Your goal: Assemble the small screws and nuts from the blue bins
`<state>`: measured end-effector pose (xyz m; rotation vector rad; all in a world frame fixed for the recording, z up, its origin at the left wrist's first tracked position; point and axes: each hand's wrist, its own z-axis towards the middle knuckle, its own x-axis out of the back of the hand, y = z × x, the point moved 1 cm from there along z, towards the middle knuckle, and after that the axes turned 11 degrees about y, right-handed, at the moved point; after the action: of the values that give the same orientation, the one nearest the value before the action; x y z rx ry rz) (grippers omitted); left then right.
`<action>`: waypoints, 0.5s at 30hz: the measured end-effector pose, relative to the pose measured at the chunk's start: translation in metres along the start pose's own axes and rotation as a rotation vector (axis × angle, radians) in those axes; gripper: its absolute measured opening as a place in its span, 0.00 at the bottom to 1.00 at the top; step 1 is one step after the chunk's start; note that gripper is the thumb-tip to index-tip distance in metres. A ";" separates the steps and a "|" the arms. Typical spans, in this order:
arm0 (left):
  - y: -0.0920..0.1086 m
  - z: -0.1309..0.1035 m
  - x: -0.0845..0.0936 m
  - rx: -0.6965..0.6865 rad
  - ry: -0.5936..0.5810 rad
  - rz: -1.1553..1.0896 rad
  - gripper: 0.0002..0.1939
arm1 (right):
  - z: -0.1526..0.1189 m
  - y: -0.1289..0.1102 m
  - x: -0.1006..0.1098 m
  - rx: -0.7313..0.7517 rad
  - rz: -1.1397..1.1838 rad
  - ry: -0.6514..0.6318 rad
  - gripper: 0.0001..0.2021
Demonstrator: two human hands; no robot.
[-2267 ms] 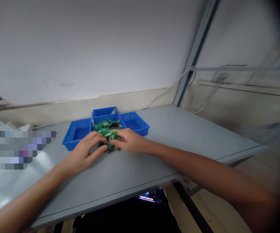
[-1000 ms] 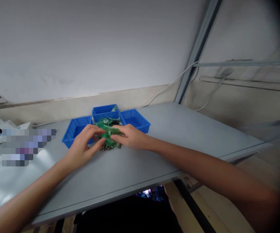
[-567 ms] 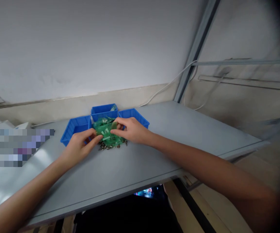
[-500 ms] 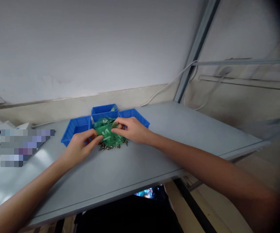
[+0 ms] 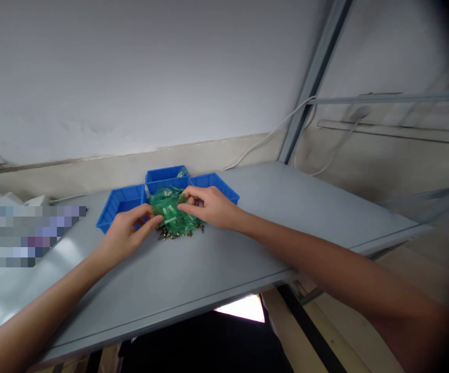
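Observation:
Between my two hands is a small green see-through plastic bag (image 5: 171, 213) with a few whitish pieces showing in it. My left hand (image 5: 125, 233) pinches its left edge between thumb and fingers. On the opposite edge, my right hand (image 5: 212, 208) grips it with thumb and forefinger. More green plastic (image 5: 189, 224) lies beneath and behind the bag, partly hidden. Small metal parts (image 5: 173, 236), too small to name, are scattered along the near side of this pile.
Blue bins stand around the pile: one on the left (image 5: 110, 204), one behind (image 5: 156, 185) with some green plastic inside, one on the right (image 5: 230, 195). A pixelated area covers the table's left. A lit screen (image 5: 243, 309) shows below the table edge (image 5: 193, 304).
Both hands keep hold of the green bag almost in the same place. The screen below the table has turned from a coloured picture to bright white.

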<state>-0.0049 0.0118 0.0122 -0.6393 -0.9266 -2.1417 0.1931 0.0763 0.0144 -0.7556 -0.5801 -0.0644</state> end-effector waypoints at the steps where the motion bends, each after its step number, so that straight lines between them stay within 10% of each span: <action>1: -0.001 0.000 0.000 0.016 0.007 -0.019 0.11 | 0.000 0.000 0.000 -0.001 -0.001 0.000 0.08; 15: -0.010 0.000 -0.005 0.210 0.046 -0.315 0.10 | -0.001 -0.001 -0.002 0.016 0.110 -0.022 0.07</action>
<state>-0.0096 0.0187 0.0049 -0.3558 -1.2761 -2.2766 0.1918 0.0747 0.0131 -0.7722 -0.5579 0.0504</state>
